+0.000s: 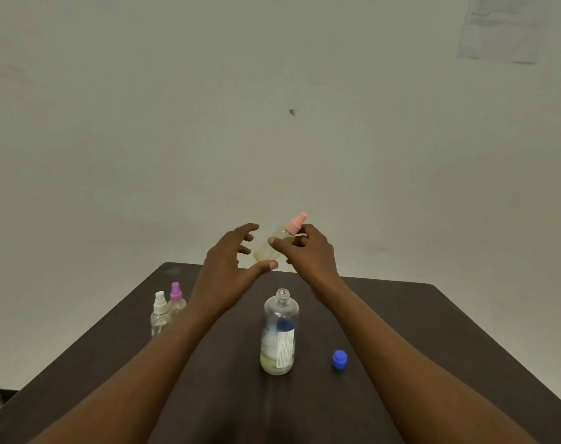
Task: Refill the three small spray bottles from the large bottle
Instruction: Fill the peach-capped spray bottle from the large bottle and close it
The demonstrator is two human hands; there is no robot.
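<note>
While both arms are reaching out over the dark brown surface (449, 331), the right hand (308, 251) is pinching a small clear spray bottle with a pink pump top (277, 241) up in the air, its fingers (280, 246) closing around the upper body just below the pink collar. The bottle is tilting, with the pink top pointing up and to the right and the base hanging down toward the left hand. A pale yellowish liquid is showing inside it.

The left hand (226, 267) is hovering just beside that bottle with its fingers (248, 230) spreading wide and curling, gripping nothing; its thumb tip is sitting right under the bottle's base, though I cannot tell whether it is touching.

Below the fingers of both hands, nearer the person, a large clear glass bottle with a white label (279, 334) is standing upright on the surface, its neck uncapped and a shallow layer of yellowish liquid lying at its bottom. To the right of it, under the right forearm, a small blue plastic cap (339, 360) is resting on the surface, apart from the bottle.

Well to the left of the left hand's fingers, two more small clear spray bottles are standing upright side by side: one with a white pump top (160, 310) closer in, and one with a purple pump top (176, 296) just behind it. The left forearm is partly crossing in front of them.
</note>
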